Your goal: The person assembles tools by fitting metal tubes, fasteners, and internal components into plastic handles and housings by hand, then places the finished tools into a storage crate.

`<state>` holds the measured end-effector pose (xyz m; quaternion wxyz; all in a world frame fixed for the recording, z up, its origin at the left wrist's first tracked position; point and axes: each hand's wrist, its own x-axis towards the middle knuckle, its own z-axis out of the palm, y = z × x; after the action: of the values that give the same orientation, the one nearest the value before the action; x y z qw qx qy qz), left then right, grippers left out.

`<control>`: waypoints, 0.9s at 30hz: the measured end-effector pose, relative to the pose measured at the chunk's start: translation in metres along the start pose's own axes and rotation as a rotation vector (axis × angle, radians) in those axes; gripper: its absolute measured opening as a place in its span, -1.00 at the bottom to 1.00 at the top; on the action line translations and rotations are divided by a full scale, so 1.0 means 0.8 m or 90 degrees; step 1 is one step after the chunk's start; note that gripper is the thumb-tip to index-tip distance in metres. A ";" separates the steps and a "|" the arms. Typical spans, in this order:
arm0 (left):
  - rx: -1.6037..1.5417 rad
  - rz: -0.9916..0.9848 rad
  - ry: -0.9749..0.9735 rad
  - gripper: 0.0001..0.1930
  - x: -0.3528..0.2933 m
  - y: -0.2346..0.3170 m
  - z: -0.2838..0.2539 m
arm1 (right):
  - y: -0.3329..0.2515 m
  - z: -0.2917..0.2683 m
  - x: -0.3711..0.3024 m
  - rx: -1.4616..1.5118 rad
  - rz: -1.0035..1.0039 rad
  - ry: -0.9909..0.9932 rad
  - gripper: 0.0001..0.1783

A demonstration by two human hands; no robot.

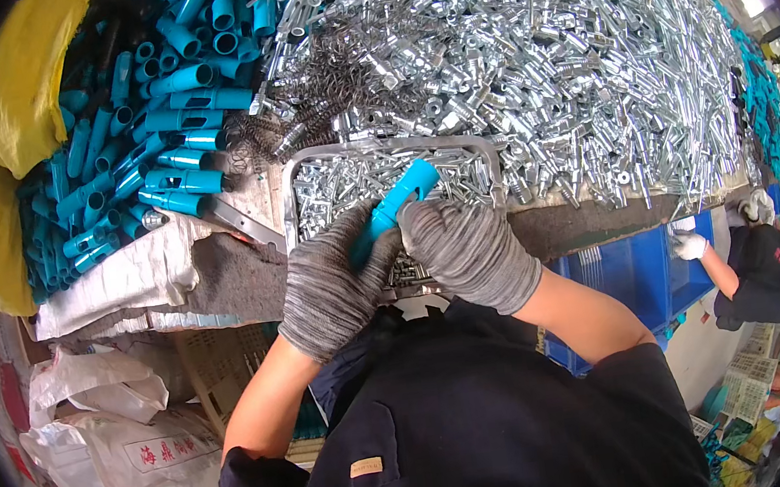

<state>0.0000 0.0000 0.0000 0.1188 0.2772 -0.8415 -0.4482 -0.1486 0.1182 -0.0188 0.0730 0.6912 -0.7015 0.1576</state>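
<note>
A teal slotted tube (401, 198) is gripped in my left hand (329, 284), which wears a striped grey glove. The tube tilts, its far end pointing up and to the right. My right hand (470, 252), gloved alike, is closed with its fingertips against the tube's right side. Whatever those fingers may hold is hidden by the glove. Beneath both hands lies a metal-rimmed tray (495, 166) filled with small silvery parts (330, 181).
Teal tubes (189, 122) are heaped at the left, beside yellow sacking (25, 83). Dark coil springs (325, 97) and a wide pile of silvery metal fittings (563, 70) cover the bench. Blue crates (638, 268) stand right, near another person (763, 268). White sacks (122, 466) sit lower left.
</note>
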 end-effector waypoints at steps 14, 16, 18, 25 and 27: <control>-0.354 -0.097 -0.061 -0.56 0.006 0.035 0.004 | -0.011 -0.009 0.007 1.060 0.429 0.306 -0.53; -0.344 -0.042 -0.033 -0.63 0.016 0.039 0.009 | -0.012 -0.015 0.007 1.043 0.444 0.315 -0.52; -0.339 -0.049 -0.043 -0.65 0.022 0.038 0.009 | -0.010 -0.018 0.003 0.979 0.474 0.319 -0.49; 0.238 0.195 -0.035 -0.86 0.046 -0.020 -0.002 | 0.046 0.001 -0.031 1.291 0.564 0.574 -0.40; 0.339 0.219 -0.053 -0.84 0.045 -0.033 0.026 | 0.040 -0.003 -0.038 1.411 0.530 0.495 -0.39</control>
<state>-0.0293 -0.0181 -0.0354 0.0816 0.1339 -0.9679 -0.1964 -0.1797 0.1474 -0.0304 -0.4015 0.0135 -0.2882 0.8692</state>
